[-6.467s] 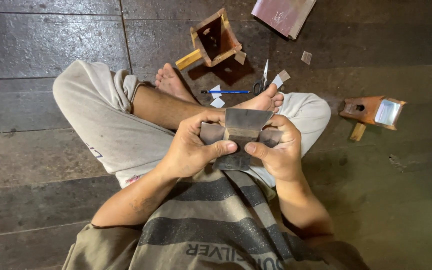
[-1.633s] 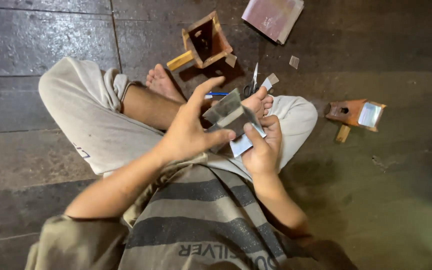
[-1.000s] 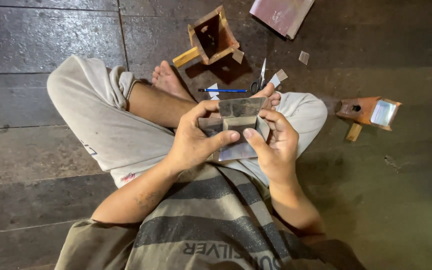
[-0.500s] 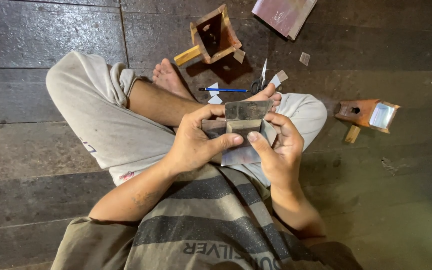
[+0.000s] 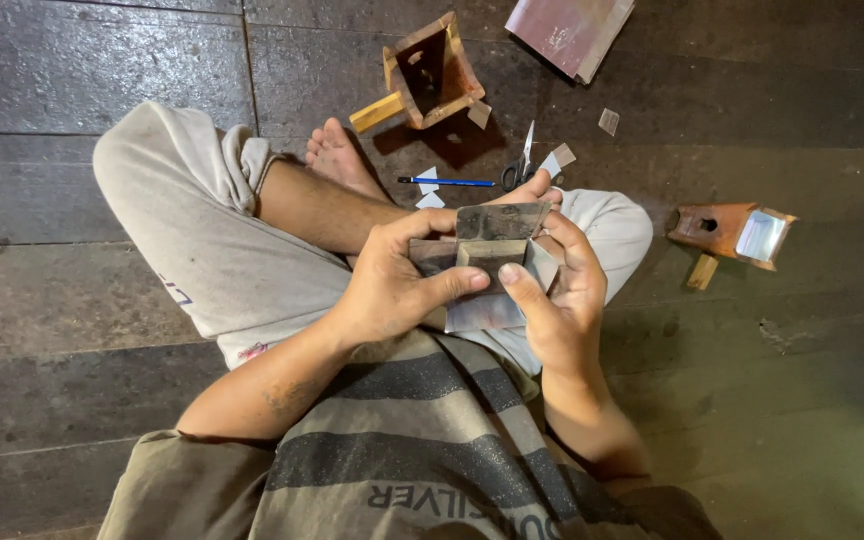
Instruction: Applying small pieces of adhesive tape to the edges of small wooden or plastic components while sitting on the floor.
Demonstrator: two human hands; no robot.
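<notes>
A cross-shaped sheet of thin grey metal (image 5: 487,265) is pinched between both hands above the lap. The left hand (image 5: 387,290) is closed on the sheet's left flap, thumb laid across the square centre panel. The right hand (image 5: 557,300) is closed on the right flap, its thumb tip pressed to the centre panel close beside the left thumb. The far flap is folded upright; the near flap hangs down toward the striped shirt (image 5: 422,440).

Probable faults: the flap edges appear thin and sharp, so a slip of either thumb could cut a fingertip; uneven thumb pressure could set a crease off the intended fold line; the sheet could spring out of the grip onto the floor (image 5: 72,70).

The sheet's long axis is taken as running from the body outward, with the raised flap pointing away from the person and its open face turned up toward the camera.

Beyond the feet, scissors (image 5: 522,165), a blue pencil (image 5: 447,181) and small metal offcuts (image 5: 430,192) are laid on the floor. A wooden funnel-shaped box (image 5: 430,70) is placed farther out, a second wooden piece with a metal lining (image 5: 737,232) to the right, and a pinkish sheet (image 5: 567,30) at the top edge
</notes>
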